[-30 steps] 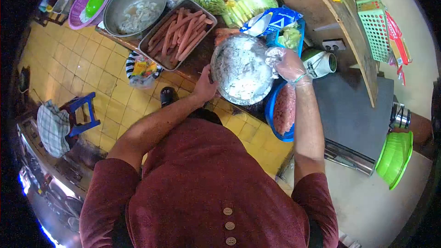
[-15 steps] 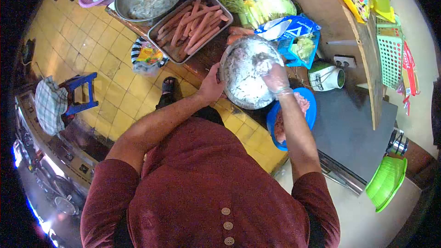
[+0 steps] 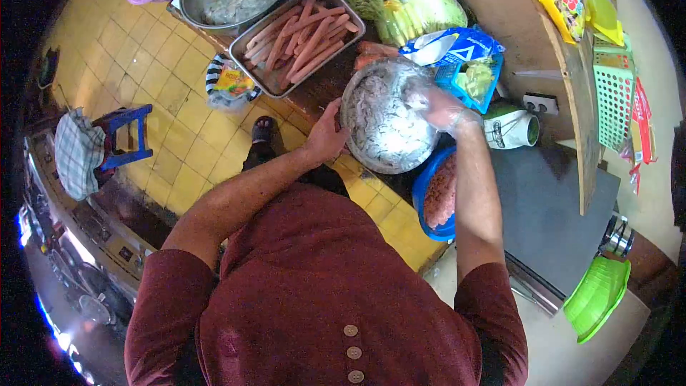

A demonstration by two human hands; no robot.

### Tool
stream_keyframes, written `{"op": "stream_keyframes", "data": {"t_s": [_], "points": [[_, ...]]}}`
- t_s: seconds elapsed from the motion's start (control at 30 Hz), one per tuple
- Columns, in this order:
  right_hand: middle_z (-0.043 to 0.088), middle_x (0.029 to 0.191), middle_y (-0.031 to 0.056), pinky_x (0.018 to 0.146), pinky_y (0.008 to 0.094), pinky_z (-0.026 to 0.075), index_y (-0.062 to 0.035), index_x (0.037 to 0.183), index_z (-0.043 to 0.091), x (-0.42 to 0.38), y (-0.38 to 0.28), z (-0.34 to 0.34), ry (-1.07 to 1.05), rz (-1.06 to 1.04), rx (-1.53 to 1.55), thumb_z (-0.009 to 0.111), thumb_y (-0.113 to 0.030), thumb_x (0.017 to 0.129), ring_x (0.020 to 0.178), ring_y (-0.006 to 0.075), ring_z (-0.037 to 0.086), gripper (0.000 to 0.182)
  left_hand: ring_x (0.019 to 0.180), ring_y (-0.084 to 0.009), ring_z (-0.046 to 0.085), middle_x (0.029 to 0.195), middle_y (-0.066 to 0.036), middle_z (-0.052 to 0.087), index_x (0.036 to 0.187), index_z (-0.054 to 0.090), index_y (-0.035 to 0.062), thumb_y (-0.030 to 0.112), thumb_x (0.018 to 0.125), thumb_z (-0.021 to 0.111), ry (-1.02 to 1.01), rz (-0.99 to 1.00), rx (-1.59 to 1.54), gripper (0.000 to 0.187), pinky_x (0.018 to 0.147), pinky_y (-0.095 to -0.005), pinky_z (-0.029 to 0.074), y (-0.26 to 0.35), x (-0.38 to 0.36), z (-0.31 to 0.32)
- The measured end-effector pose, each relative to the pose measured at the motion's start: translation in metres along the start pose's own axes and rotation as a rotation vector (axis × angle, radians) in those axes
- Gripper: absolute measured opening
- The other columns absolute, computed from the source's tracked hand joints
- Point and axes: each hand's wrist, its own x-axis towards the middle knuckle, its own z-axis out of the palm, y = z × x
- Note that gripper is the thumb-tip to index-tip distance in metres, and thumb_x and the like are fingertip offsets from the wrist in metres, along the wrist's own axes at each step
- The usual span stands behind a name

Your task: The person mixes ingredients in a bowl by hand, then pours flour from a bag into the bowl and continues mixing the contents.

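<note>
A round metal bowl (image 3: 389, 169) stands at the counter edge, with white, powdery-looking stuff (image 3: 386, 121) in it. My left hand (image 3: 328, 134) is closed on the bowl's left rim. My right hand (image 3: 451, 109) wears a clear plastic glove and is over the right side of the bowl. Its fingers are smeared by motion, so what they hold, if anything, does not show. Under my right forearm sits a blue basin (image 3: 419, 196) with pink minced meat (image 3: 441, 196). Left of the bowl is a metal tray (image 3: 323, 66) of long pink sausages (image 3: 309, 39).
A metal pot (image 3: 187, 1) with pale, wet pieces stands behind the tray. Napa cabbage (image 3: 432, 6), a blue-and-white packet (image 3: 454, 46) and a small blue basket (image 3: 487, 104) with greens lie behind the bowl. A wooden board (image 3: 584, 136) stands upright on the right. A blue stool (image 3: 132, 136) is left.
My right hand has moved right, from inside the bowl toward its right rim. The white contents look shifted. My left hand stays on the rim.
</note>
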Motion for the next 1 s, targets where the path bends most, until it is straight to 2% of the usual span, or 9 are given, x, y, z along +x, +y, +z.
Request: {"op": "stream_keyframes", "data": {"t_s": [0.07,0.13,0.3,0.4,0.6,0.67,0.73,0.83,1.0], "points": [[0.065,0.118,0.0205,0.099,0.0421,0.045,-0.0065,0.121,0.062,0.033,-0.035,0.007,0.194,0.059,0.032,0.069,-0.036,0.082,0.113,0.0356,0.06,0.049,0.079,-0.0209,0.067,0.105,-0.012,0.062,0.146,0.026,0.0116,-0.004,0.088,0.058,-0.07,-0.156,-0.265,0.068,0.053,-0.0347,0.06,0.014,-0.001,-0.001],[0.066,0.111,0.0177,0.096,0.0465,0.046,-0.0049,0.113,0.061,0.079,-0.028,0.055,0.049,0.286,0.033,0.071,-0.049,0.078,0.105,0.0405,0.061,0.057,0.078,-0.0203,0.067,0.105,-0.011,0.062,0.145,0.027,0.0123,-0.004,0.087,0.058,-0.053,-0.155,-0.464,0.068,0.053,-0.0338,0.06,0.006,0.002,0.009],[0.059,0.123,0.0234,0.103,0.0491,0.041,-0.0123,0.126,0.059,0.042,-0.085,0.048,-0.072,0.085,-0.037,0.073,-0.048,0.075,0.121,0.0436,0.051,0.064,0.078,-0.0202,0.067,0.111,-0.01,0.061,0.143,0.029,0.014,-0.004,0.087,0.058,0.032,-0.033,-0.457,0.065,0.052,-0.0322,0.06,0.005,-0.005,0.011],[0.05,0.135,0.0263,0.108,0.0534,0.034,-0.0133,0.133,0.054,-0.003,-0.094,0.039,-0.059,0.011,-0.256,0.072,-0.043,0.075,0.129,0.0459,0.042,0.068,0.081,-0.0213,0.067,0.116,-0.011,0.06,0.143,0.028,0.0152,-0.005,0.088,0.057,-0.053,-0.22,-0.66,0.066,0.053,-0.033,0.06,0.011,-0.007,0.008],[0.036,0.148,0.0289,0.116,0.0592,0.014,-0.0143,0.143,0.045,-0.02,-0.071,0.077,-0.176,0.293,-0.334,0.071,-0.041,0.075,0.141,0.0485,0.024,0.078,0.076,-0.0201,0.067,0.115,-0.012,0.06,0.145,0.024,0.0148,-0.007,0.088,0.054,-0.06,-0.142,-0.468,0.068,0.054,-0.0328,0.059,0.003,-0.004,0.012],[0.035,0.149,0.0289,0.116,0.0595,0.009,-0.0146,0.146,0.042,-0.013,-0.095,0.087,0.023,0.358,-0.238,0.07,-0.047,0.075,0.144,0.0478,0.018,0.083,0.074,-0.0184,0.066,0.115,-0.013,0.06,0.146,0.023,0.0125,-0.005,0.088,0.054,0.09,0.231,-0.407,0.068,0.052,-0.0335,0.058,-0.023,0.0,0.028],[0.038,0.147,0.0278,0.113,0.0634,0.014,-0.0153,0.147,0.04,0.007,-0.081,0.107,0.289,0.362,-0.226,0.071,-0.047,0.074,0.143,0.0485,0.018,0.086,0.078,-0.0184,0.066,0.113,-0.013,0.06,0.146,0.024,0.0116,-0.004,0.088,0.055,0.013,0.058,-0.378,0.068,0.058,-0.033,0.058,-0.008,-0.003,0.016],[0.063,0.117,0.026,0.098,0.0459,0.046,-0.0121,0.138,0.051,0.02,-0.067,0.098,0.099,0.501,-0.078,0.071,-0.028,0.077,0.114,0.0387,0.058,0.067,0.084,-0.0181,0.065,0.109,-0.012,0.061,0.146,0.026,0.0109,-0.002,0.088,0.057,-0.036,-0.103,-0.381,0.067,0.065,-0.0325,0.058,0.001,-0.007,0.013],[0.07,0.109,0.0159,0.093,0.0366,0.049,-0.0084,0.113,0.068,0.01,-0.019,0.074,0.389,0.232,0.237,0.067,-0.009,0.078,0.103,0.029,0.065,0.035,0.086,-0.018,0.064,0.104,-0.01,0.062,0.145,0.028,0.0122,0.001,0.088,0.06,0.039,-0.004,-0.264,0.066,0.06,-0.032,0.057,-0.004,-0.005,0.013]]}}
